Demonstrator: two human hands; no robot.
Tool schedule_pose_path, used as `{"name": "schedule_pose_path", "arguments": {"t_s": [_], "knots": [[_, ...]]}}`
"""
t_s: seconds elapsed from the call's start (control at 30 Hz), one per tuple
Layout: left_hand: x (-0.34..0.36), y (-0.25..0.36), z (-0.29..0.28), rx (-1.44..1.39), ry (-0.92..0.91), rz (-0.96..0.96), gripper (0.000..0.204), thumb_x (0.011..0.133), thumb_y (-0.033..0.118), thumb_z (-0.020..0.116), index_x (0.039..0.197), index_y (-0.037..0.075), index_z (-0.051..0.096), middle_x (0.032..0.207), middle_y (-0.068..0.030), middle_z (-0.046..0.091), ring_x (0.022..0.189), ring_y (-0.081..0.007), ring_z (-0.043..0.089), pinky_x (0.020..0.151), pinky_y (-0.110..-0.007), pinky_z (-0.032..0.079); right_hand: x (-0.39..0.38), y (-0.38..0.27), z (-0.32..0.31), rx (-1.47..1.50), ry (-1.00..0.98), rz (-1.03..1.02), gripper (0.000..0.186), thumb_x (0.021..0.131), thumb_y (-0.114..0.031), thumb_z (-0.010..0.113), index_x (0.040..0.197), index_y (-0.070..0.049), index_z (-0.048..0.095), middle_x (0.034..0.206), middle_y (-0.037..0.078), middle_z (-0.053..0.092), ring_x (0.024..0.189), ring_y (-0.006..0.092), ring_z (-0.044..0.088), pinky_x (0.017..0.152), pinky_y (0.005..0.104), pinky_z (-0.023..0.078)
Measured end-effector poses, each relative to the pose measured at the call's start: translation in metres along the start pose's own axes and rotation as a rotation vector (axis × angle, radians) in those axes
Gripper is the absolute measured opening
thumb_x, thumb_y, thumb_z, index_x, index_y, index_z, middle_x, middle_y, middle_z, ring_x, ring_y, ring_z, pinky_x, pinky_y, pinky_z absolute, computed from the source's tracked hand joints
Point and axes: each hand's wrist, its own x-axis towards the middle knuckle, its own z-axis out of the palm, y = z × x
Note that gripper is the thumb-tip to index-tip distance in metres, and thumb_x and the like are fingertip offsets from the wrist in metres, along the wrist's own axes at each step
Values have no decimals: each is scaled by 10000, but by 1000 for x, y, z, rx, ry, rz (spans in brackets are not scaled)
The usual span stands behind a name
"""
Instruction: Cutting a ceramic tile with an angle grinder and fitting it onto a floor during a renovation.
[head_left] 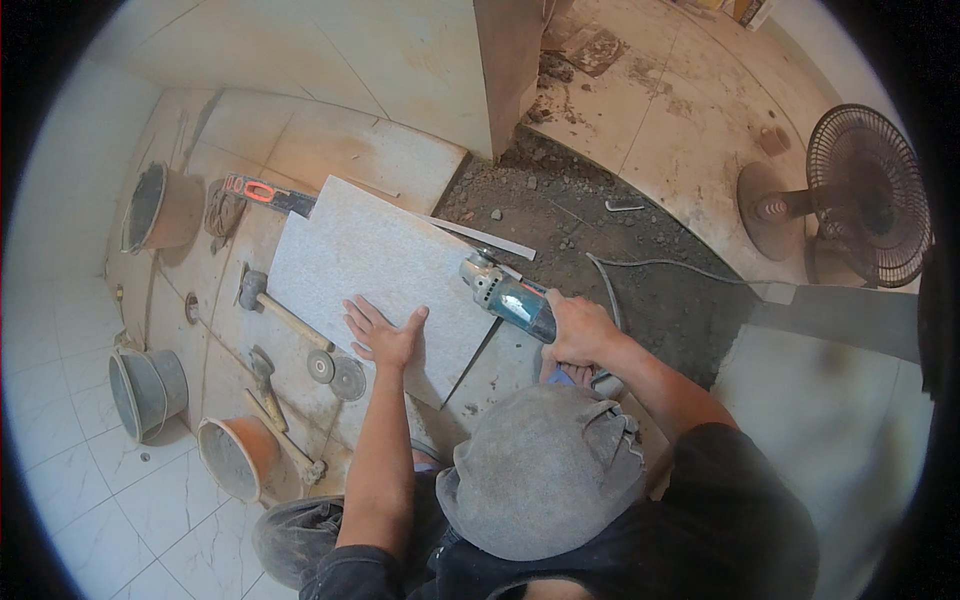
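Note:
A light grey speckled floor tile (370, 250) lies in front of me, its long edge facing the dirt. My left hand (388, 338) rests on its near part, fingers spread and palm down. In my right hand (582, 330) is the body of a teal angle grinder (515, 302). The grinder's metal head lies over the tile's right edge; its disc is hidden from this view, and I cannot tell whether it touches the tile. A narrow pale strip (485, 238) lies along the far right edge. Beside my left hand sit two round discs, one small (320, 366) and one larger (348, 379).
A mallet (254, 290), a hammer (262, 368) and an orange-black level (265, 193) lie at the left. Buckets stand beyond: brown (180, 208), grey (165, 385), orange (252, 450). A cable (660, 262) crosses bare dirt (520, 200) toward a fan (868, 195).

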Motion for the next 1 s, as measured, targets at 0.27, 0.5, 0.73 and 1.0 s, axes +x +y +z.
{"name": "schedule_pose_path", "arguments": {"t_s": [0.27, 0.5, 0.73, 1.0], "knots": [[1, -1, 1, -7, -4, -2, 1423, 640, 828, 720, 1631, 87, 18, 1703, -163, -36, 1566, -361, -41, 1167, -706, 68, 15, -17, -7, 7, -5, -20, 695, 633, -277, 835, 1168, 24, 509, 1015, 261, 695, 995, 430, 687, 856, 499, 557], [2, -3, 2, -14, 7, 5, 1432, 632, 839, 717, 1631, 83, 23, 1703, -162, -35, 1565, -364, -37, 1158, -718, 75, 25, -32, -14, 23, -32, -23, 719, 638, -282, 838, 1192, 39, 512, 1028, 267, 696, 996, 430, 691, 858, 498, 561], [1, -2, 1, -30, 7, 15, 1438, 625, 838, 722, 1629, 76, 30, 1702, -170, -30, 1563, -376, -31, 1148, -730, 75, 36, -34, -11, 17, 0, -43, 710, 644, -297, 849, 1173, 43, 520, 1035, 280, 677, 1021, 437, 669, 875, 492, 542], [1, 0, -1, -59, -22, 1, 1447, 624, 811, 742, 1630, 79, 4, 1701, -168, -69, 1561, -377, -64, 1160, -708, 38, 47, -42, -13, 32, -9, -52, 710, 642, -293, 841, 1172, 52, 518, 1027, 286, 683, 1020, 440, 672, 877, 490, 543]]}}
